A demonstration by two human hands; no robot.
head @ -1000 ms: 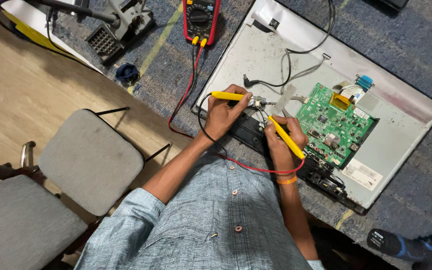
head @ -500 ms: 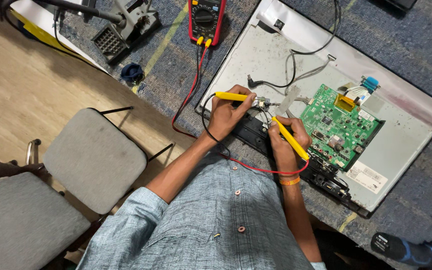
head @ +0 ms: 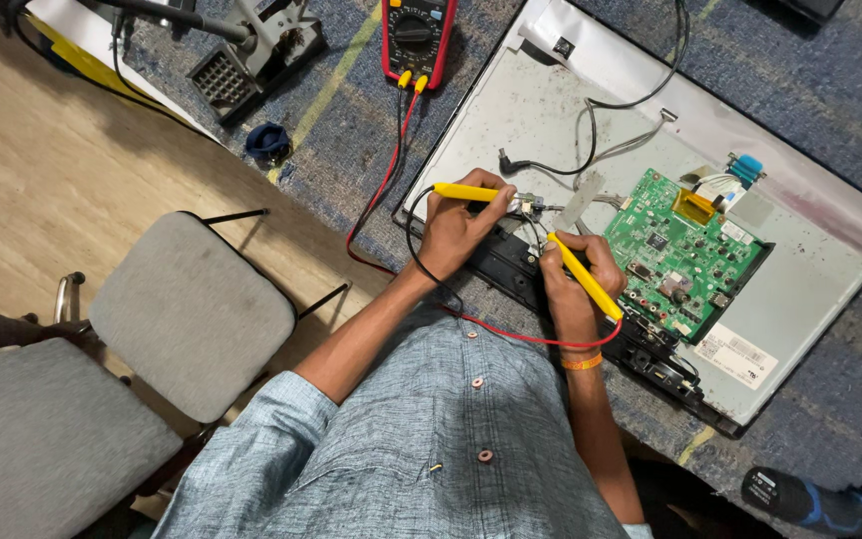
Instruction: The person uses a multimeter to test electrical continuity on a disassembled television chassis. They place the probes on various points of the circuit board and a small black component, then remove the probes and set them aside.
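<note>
Hardly anything has moved since the earlier frames; both hands stay on the same spot near the middle of the frame, and only the view has drifted a little, so the meter sits slightly further right along the top edge. Left hand is closed round a yellow probe, which lies nearly level with its tip pointing right; right hand is closed round a second yellow probe, slanted from lower right up toward upper left; the two tips come close together at a small silvery part, though I cannot tell whether they touch it. Both hands rest over the black strip at the lower edge of the opened panel, which fills the upper right of the frame; a green board lies on it just right of the right hand. Red lead and a black lead run from the probes up to the red meter at the top centre; an orange band circles the right wrist. A grey chair stands at the left; a soldering stand sits upper left.
</note>
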